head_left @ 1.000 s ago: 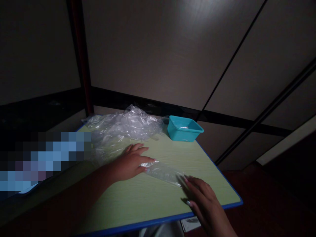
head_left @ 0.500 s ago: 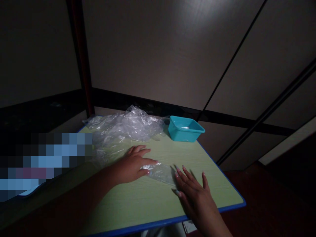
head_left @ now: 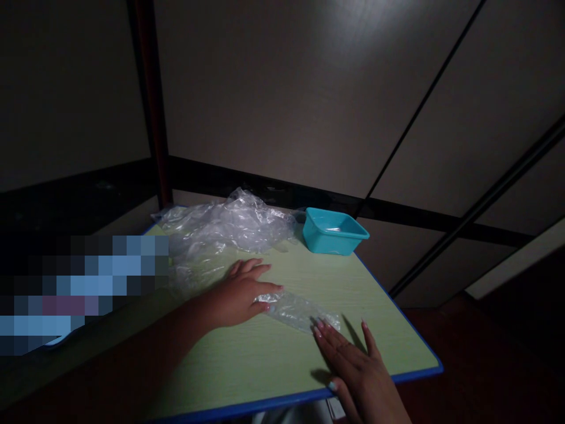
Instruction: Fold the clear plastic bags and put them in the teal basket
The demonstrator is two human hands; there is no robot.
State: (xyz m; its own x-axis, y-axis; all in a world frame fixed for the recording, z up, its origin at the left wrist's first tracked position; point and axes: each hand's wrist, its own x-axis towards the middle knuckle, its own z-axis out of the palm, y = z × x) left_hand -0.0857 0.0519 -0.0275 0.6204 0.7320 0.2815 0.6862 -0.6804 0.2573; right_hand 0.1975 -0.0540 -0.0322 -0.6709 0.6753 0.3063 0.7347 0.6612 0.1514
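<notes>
A narrow folded strip of clear plastic (head_left: 300,310) lies flat on the pale green table (head_left: 273,359). My left hand (head_left: 241,292) rests open on the strip's left end, fingers stretched out and pressing it down. My right hand (head_left: 351,362) lies open near the table's front edge, fingers spread, its fingertips touching the strip's right end. Behind my left hand sits a crumpled heap of clear plastic bags (head_left: 225,227).
A small teal plastic tub (head_left: 334,231) stands at the table's far right corner. The table has a blue rim (head_left: 415,374); dark floor lies beyond it on the right. A dark pole (head_left: 152,100) rises behind the table against grey wall panels. The left side is blurred out.
My right hand slid along the strip toward its right end and back toward the front edge, leaving more of the flattened plastic showing. My left hand stayed in place.
</notes>
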